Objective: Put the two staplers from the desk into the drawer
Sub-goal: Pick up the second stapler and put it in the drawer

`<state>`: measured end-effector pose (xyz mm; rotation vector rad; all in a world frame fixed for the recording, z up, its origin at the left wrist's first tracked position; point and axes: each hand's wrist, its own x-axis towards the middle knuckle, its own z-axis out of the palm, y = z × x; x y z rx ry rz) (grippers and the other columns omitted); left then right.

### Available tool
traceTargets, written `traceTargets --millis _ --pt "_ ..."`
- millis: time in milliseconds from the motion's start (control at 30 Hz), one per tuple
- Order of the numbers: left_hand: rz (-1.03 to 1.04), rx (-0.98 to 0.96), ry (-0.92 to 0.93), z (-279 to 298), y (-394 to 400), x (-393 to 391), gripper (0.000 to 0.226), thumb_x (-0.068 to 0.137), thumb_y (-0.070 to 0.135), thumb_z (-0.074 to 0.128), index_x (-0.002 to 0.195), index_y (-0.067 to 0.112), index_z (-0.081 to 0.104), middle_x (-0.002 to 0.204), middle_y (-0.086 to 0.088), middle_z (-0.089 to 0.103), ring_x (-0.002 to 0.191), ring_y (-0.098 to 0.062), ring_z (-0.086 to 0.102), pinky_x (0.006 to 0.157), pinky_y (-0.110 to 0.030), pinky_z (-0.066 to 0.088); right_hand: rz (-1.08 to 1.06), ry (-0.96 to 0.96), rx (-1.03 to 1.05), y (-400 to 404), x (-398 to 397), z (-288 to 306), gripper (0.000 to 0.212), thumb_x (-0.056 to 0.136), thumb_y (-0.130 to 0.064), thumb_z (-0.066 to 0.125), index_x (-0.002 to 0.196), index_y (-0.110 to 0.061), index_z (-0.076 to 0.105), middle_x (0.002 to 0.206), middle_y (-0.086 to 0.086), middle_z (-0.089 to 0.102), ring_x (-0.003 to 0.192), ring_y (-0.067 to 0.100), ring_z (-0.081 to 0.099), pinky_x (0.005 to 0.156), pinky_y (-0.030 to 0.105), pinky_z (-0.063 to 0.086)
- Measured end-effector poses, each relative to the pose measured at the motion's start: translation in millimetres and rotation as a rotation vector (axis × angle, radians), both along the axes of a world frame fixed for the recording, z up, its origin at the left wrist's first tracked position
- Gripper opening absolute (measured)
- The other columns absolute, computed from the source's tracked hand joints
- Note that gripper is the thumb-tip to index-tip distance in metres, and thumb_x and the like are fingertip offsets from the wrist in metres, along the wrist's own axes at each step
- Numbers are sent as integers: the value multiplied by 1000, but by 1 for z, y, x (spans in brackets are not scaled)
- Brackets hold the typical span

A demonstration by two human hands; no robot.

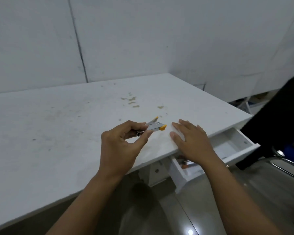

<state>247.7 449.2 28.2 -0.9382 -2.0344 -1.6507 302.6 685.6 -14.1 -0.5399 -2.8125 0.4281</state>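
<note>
My left hand point(121, 146) pinches a small grey stapler with yellow tips point(157, 127) just above the white desk point(58, 133); its jaws gape apart. My right hand point(192, 141) lies flat and open on the desk's front edge, right of the stapler, holding nothing. Below it the white drawer point(234, 146) stands pulled out. A reddish object point(184, 164) shows inside the drawer near its left end, mostly hidden by my right wrist; I cannot tell what it is.
A black chair back point(278, 119) rises at the right, close to the drawer's front. Stains mark the desk's far middle point(131, 100). White walls close off the back. Shiny floor lies below the desk.
</note>
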Motion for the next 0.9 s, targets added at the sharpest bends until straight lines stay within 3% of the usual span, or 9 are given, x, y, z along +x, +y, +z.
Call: traceTargets --millis 100,167,233,300,433,600,700,767,900 --pt "-57 -23 -22 -4 21 6 22 78 24 85 96 11 81 96 5 80 89 -2 75 79 -17 59 -105 197 -122 11 29 -10 48 105 -42 38 149 -27 51 162 -7 41 154 14 25 127 39 11" --pt "-103 -40 -53 -7 36 10 20 77 23 86 93 12 81 92 8 79 89 1 74 78 -15 58 -202 377 -200 15 50 -18 38 104 -29 49 139 -22 62 152 -5 54 150 17 34 124 41 23" --pt "-150 -58 -79 -11 52 15 15 77 21 87 88 12 81 87 10 78 88 1 74 76 -15 58 -342 583 -214 19 71 -30 33 97 -11 56 127 -18 68 139 2 63 138 22 48 115 41 36" --pt "-198 -64 -123 -16 71 21 12 76 18 87 82 11 80 82 8 78 82 -4 75 73 -21 59 -538 715 -272 23 91 -45 36 91 -3 58 122 -17 67 130 7 59 122 26 54 104 37 42" --pt "-270 -121 -217 -29 117 34 13 75 17 86 73 11 75 75 6 77 68 -14 73 66 -36 59 -755 719 -545 29 110 -72 31 100 -21 52 130 -20 57 132 10 51 117 26 55 98 39 43" --pt "-332 -279 -168 -45 177 46 26 79 26 83 66 12 64 60 5 65 58 -17 63 56 -33 51 -747 629 -736 38 121 -82 22 102 -27 51 121 -21 61 110 1 69 103 24 66 79 34 48" --pt "-337 -436 -110 -57 204 48 28 82 25 76 65 11 58 57 2 61 57 -19 60 55 -37 51 -717 602 -779 40 122 -87 8 99 -21 58 98 -23 66 93 -5 71 90 20 71 80 45 60" --pt "-352 -531 -89 -63 220 48 31 84 24 75 66 8 56 60 -2 63 62 -24 62 56 -42 53 -703 604 -796 41 121 -90 15 97 -13 61 87 -23 66 86 -1 72 85 21 72 78 47 62" --pt "-339 -703 -15 -67 238 46 31 89 23 74 72 0 61 71 -12 68 69 -29 65 61 -41 54 -679 632 -819 41 121 -94 20 96 -8 63 84 -24 65 85 2 73 84 24 73 76 49 62"
